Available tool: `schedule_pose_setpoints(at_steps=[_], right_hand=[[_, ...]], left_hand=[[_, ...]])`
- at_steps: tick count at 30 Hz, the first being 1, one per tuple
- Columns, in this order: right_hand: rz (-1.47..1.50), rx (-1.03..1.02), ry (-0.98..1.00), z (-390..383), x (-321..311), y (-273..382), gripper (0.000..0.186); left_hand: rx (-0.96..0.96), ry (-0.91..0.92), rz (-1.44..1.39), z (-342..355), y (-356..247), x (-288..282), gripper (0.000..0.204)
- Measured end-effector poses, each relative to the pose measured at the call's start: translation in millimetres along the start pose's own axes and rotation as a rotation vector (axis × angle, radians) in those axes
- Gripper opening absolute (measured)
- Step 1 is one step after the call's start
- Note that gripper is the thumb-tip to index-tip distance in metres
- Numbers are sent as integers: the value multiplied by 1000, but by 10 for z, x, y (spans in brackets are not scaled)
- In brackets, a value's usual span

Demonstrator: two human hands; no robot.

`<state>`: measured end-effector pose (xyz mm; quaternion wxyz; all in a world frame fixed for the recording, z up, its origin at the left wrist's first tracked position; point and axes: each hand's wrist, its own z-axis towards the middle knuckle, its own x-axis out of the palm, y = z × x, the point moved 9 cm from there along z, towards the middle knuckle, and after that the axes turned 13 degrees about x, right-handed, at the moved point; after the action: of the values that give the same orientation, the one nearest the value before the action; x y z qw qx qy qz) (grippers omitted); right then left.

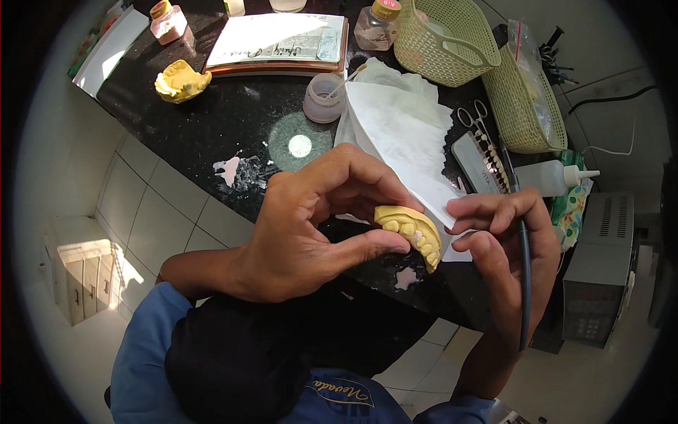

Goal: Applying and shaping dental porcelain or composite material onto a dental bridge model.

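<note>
Yellow dental cast [413, 222]: off centre toward 3 o'clock, pinched in left hand [296, 233]. Right hand [540, 240]: carrying dark slender tool [525, 283], fingertips narrowly parted. Second cast [182, 83]: set down, 10 o'clock. Pink residue [227, 171]: on worktop [233, 127]. Status: apparently midway; remainder cannot be judged.

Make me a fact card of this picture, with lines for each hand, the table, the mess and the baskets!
Left hand: the hand pinches a yellow tooth model between thumb and fingers
Right hand: the hand holds a dark stick, fingertips close to the model
Table: black, with white paper, a book and scissors
Second model: yellow, near the table's far left edge
Mess: pink blob on the tabletop, left of the hands
Baskets: two, pale green, far right
</note>
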<state>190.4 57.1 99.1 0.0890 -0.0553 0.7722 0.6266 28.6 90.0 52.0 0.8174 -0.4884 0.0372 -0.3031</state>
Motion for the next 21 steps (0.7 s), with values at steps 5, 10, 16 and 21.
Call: schedule_pose_setpoints(at_steps=[5,10,16,21], right_hand=[[185,119,160,62,137,-161,22],[326,159,235,112,175,-269,23],[451,143,241,155,205,-336,27],[502,75,235,123,241,-285,29]], left_hand=[[-46,44,-78,73,9,34,34],[-45,106,-78,125,38,42,44],[-237,-99,-162,127,85,-13,34],[-171,-105,-180,116,113,-21,20]])
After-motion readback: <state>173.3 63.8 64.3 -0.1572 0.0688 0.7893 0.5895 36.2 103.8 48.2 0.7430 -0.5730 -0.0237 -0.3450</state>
